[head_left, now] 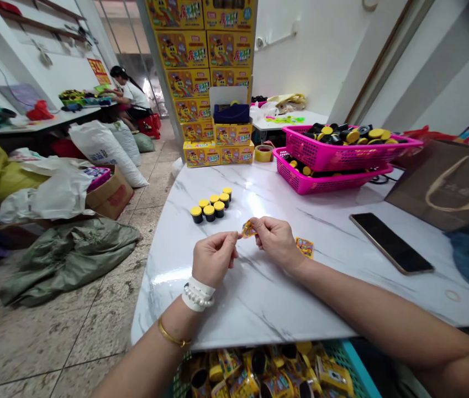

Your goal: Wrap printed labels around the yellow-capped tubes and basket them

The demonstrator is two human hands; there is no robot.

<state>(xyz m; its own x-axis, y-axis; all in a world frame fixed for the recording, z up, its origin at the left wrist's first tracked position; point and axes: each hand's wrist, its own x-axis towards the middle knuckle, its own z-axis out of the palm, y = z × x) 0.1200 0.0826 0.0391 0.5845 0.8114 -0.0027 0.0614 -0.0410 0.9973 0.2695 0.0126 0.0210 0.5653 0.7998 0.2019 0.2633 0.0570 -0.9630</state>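
My right hand (278, 240) pinches a small yellow printed sticker (249, 228) above the white marbled table. Close on its left, my left hand (214, 255) is closed, thumb against fingers, with its tips near the sticker's edge; whatever lies between them is too small to make out. Partly behind my right wrist, more yellow printed stickers (304, 247) lie flat on the table. Beyond my hands stand several small black tubs with yellow lids (209, 212), upright in a loose group.
Two stacked pink baskets (317, 157) of black and yellow tubs stand at back right. A phone (389, 242) and a paper bag (445, 182) lie right. Yellow boxes (188, 83) tower behind. A teal crate (352, 365) sits below the table edge. Another person (132, 91) sits far left.
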